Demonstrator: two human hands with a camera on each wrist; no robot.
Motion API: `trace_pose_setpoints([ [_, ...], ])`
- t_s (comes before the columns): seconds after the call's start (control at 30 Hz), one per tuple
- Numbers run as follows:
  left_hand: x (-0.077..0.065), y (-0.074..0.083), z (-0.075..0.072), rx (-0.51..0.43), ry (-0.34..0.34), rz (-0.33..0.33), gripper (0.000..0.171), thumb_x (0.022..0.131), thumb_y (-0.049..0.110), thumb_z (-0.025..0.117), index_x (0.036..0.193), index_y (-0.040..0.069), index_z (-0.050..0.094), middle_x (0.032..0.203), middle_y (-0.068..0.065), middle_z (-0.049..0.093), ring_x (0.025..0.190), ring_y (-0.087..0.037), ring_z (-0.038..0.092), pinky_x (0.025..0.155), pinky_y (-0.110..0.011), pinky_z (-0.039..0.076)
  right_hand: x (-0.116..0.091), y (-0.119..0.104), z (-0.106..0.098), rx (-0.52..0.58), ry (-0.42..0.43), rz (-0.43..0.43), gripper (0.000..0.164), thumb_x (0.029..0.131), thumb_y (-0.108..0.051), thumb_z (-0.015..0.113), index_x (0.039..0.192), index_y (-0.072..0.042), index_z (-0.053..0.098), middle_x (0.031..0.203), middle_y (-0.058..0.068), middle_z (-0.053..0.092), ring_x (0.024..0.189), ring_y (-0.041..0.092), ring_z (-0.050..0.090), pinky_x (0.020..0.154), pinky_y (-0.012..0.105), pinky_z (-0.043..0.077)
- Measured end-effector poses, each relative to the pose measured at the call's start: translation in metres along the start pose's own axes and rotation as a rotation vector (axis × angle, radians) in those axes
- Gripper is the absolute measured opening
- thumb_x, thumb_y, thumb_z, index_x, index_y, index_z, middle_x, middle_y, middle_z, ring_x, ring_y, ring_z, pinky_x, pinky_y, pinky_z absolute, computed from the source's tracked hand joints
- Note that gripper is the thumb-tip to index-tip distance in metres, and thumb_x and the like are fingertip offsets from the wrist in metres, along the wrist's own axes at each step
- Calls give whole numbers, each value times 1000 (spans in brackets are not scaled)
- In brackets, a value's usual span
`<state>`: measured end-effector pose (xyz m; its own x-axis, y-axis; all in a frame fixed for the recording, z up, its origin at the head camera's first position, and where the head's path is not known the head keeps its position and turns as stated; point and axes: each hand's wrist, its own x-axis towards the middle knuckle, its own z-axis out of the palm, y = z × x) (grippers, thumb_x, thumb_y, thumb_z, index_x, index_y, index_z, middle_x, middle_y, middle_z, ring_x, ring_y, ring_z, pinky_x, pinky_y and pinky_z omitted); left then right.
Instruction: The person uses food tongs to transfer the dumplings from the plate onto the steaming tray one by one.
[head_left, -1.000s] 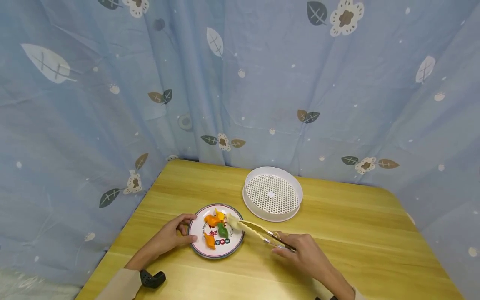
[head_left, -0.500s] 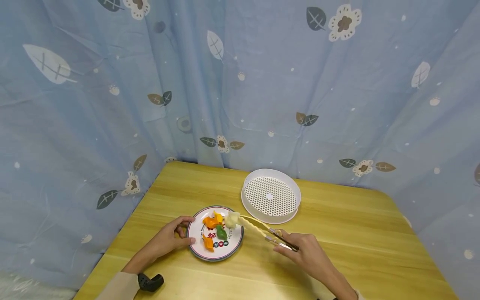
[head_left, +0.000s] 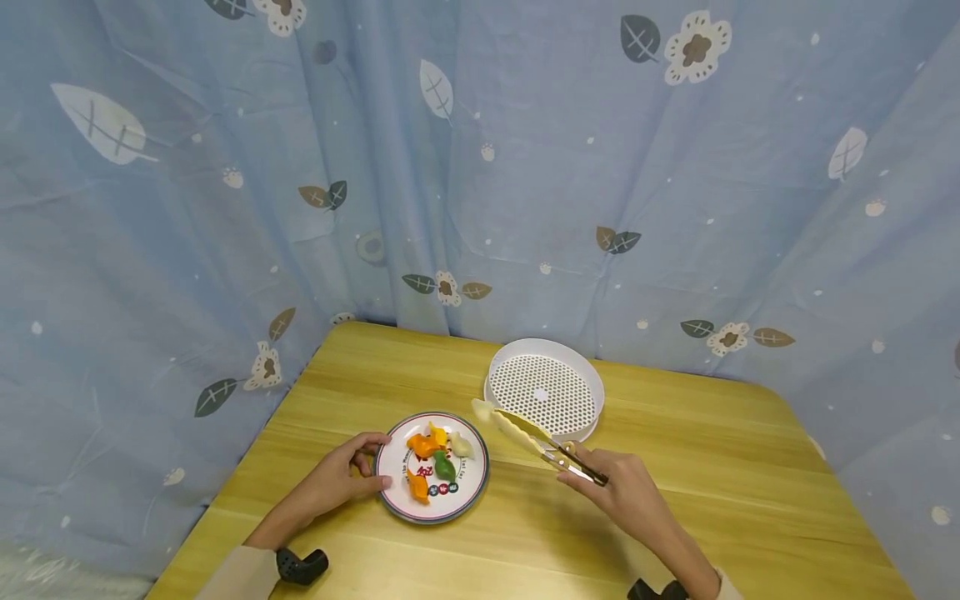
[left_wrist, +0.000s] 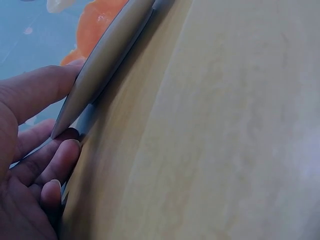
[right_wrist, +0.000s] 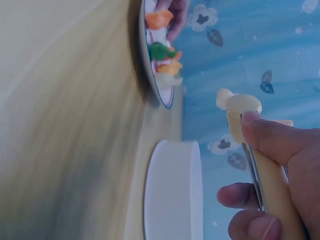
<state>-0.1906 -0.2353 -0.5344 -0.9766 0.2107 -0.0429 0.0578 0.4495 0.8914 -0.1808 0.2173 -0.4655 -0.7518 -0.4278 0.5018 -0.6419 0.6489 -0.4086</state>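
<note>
My left hand [head_left: 347, 477] pinches the left rim of a round white plate [head_left: 468, 487], thumb over the edge and fingers beneath. On the plate lie orange dumplings [head_left: 418, 486], a yellow one [head_left: 438, 434], a green one [head_left: 444, 467] and a pale one [head_left: 461, 447]. My right hand [head_left: 618, 492] grips a pair of tongs [head_left: 558, 458] with pale yellow, scalloped ends. A pale dumpling [head_left: 483, 409] shows at the tongs' tips, raised between the plate and a white perforated steamer basket [head_left: 543, 392]. In the right wrist view, my thumb presses along the tongs [right_wrist: 270, 180].
The steamer basket stands at the back of the wooden table [head_left: 675, 467], behind and right of the plate. A blue patterned curtain [head_left: 517, 208] hangs close behind the table's back edge. Black devices [head_left: 302, 567] are worn on both wrists.
The tongs have risen from the plate and moved right and back toward the basket, carrying a pale dumpling. Another pale one now shows on the plate. The left hand stays at the rim.
</note>
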Motion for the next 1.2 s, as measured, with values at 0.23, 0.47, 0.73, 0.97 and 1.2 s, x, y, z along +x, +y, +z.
trace_pose_setpoints([
  [0.23,-2,2,-1,-20,-16,-4,65,84,28,87,140,13,57,116,-10,59,87,-24,51,67,-29,41,9,18,-10,-65,9,54,46,87,-30,84,121,-1,75,111,13,75,56,-4,36,50,20,36],
  [0.47,-3,4,-1,-35,-19,-8,66,84,28,88,139,12,57,117,-10,59,86,-24,51,64,-29,41,17,42,-17,-100,24,121,48,89,-29,82,125,2,72,87,6,76,53,0,32,47,23,32],
  [0.73,-1,3,-1,-34,-19,-2,65,84,27,88,139,11,57,118,-10,59,85,-24,51,64,-28,42,23,70,-16,-130,13,186,50,91,-31,80,126,3,70,61,-9,55,52,3,31,49,24,32],
  [0.97,-2,2,0,-41,-11,-25,65,83,26,88,139,12,57,116,-9,59,85,-24,51,63,-28,41,32,88,-13,-161,-18,208,53,94,-33,77,128,5,67,111,22,73,57,11,43,56,30,38],
  [1.2,-3,2,1,-45,-14,-8,64,84,27,87,139,12,57,118,-11,60,85,-25,51,64,-29,41,42,103,-9,-194,-37,237,56,93,-36,78,130,4,66,69,7,65,57,15,41,56,32,35],
])
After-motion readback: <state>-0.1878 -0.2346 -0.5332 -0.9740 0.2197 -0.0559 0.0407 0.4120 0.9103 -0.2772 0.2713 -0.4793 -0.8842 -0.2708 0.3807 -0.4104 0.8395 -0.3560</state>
